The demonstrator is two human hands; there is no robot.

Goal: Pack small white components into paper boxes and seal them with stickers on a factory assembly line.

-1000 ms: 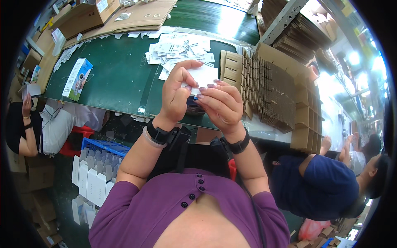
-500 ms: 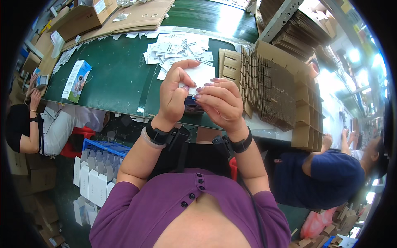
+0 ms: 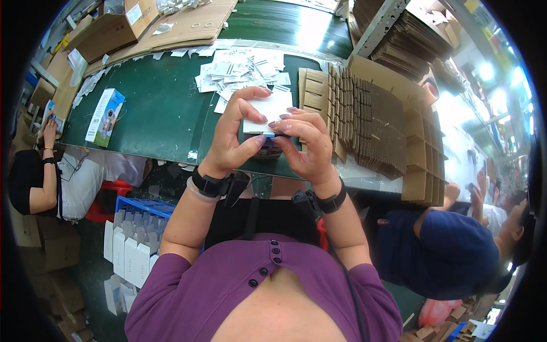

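Observation:
A small box [image 3: 269, 150] stands at the near edge of the green table, its white top [image 3: 269, 108] facing up and its dark printed side toward me. My left hand [image 3: 236, 131] is closed around the box's left side, with the thumb at the front edge and the fingers over the white top. From the other side, my right hand [image 3: 307, 137] grips it too, fingertips on the top and thumb low at the front. A bit of blue shows between the two thumbs. Just beyond lies a loose pile of white printed slips [image 3: 239, 71].
An upright printed box [image 3: 105, 118] stands to the left on the table. Cardboard dividers [image 3: 370, 122] are stacked at the right. A blue crate [image 3: 142, 206] with white boxes is low left. People sit at both sides, one in a navy shirt [image 3: 439, 251].
My fingers have loosened from a tight pinch and spread over the white top, so more of it shows. My left thumb has come down to the front edge.

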